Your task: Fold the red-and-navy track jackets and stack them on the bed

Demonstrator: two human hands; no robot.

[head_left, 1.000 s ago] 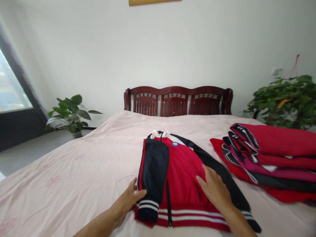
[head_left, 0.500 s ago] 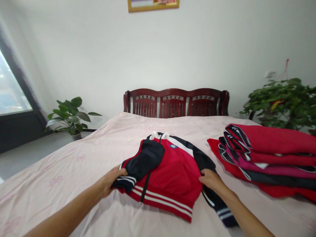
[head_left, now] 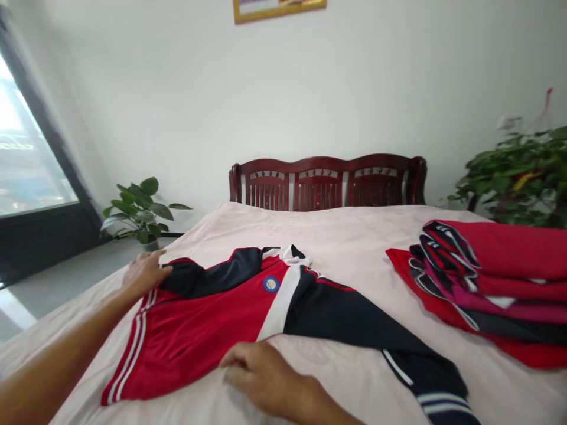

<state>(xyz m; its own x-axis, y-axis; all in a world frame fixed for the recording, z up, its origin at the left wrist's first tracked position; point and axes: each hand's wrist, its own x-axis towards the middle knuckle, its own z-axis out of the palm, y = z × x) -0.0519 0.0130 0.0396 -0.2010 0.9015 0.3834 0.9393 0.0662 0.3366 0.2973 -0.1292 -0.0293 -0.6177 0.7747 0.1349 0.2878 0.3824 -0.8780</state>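
Neither hand shows a firm clamp. The left hand (head_left: 144,274) lies open, fingers spread, at the upper left corner of the red-and-navy track jacket (head_left: 212,319), beside the end of its folded navy sleeve (head_left: 199,277). The right hand (head_left: 266,375) sits curled at the jacket's lower edge, well apart from the left; the head view cannot show whether it pinches cloth or only presses the pale pink bedsheet (head_left: 354,248).

The jacket lies slantwise on that sheet in front of the dark wooden headboard (head_left: 328,183), its collar nearest the headboard. The other sleeve (head_left: 354,324) stretches right, its striped cuff (head_left: 443,401) running past the bottom of the frame. A stack of folded red clothes (head_left: 509,254) lies toward the headboard's right end, close to that sleeve.

The smooth sheet could ruck under a dragging hand and carry the jacket askew. Lifting the left hand could let the folded sleeve flop open, and a wide sweep of the loose sleeve could catch the stack.
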